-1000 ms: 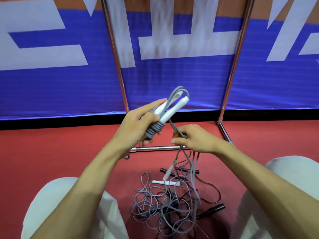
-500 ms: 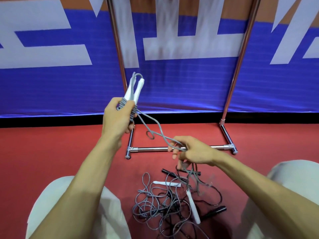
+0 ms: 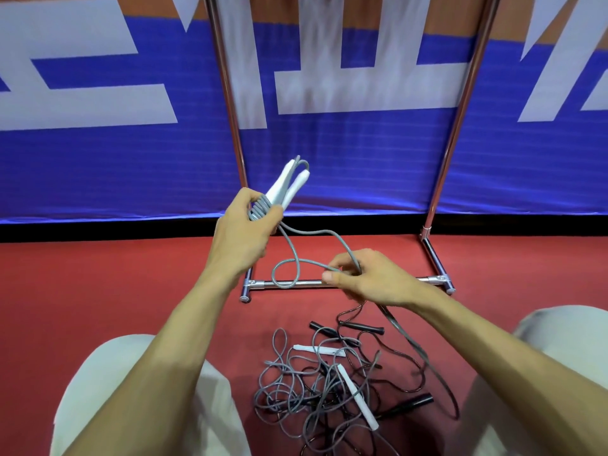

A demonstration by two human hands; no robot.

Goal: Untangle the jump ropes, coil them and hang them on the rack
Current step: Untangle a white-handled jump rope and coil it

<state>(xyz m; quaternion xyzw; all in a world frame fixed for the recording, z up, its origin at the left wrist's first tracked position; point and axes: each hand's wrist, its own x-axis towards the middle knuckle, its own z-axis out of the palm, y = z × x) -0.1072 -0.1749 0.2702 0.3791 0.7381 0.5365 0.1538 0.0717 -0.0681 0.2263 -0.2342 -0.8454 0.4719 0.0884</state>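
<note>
Blue-and-white banner (image 3: 362, 159) fills 12 o'clock, red floor (image 3: 98, 291) under it. The chrome rack (image 3: 447, 153) stands against the banner, its base bar at centre. The tangled jump ropes (image 3: 329, 383), grey and black, lie at 6 o'clock between your knees. Your left hand (image 3: 243, 238), just at 11 o'clock of centre, grips two white handles (image 3: 286, 189) wound with grey cord (image 3: 316, 232). Your right hand (image 3: 371, 278), at 4 o'clock of the left, pinches the cord's loose run between thumb and fingers.

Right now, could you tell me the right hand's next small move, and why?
Probably wind another turn of grey cord round the white handles: the left hand grips them partly wrapped, and the cord loops slack to the right hand.
</note>
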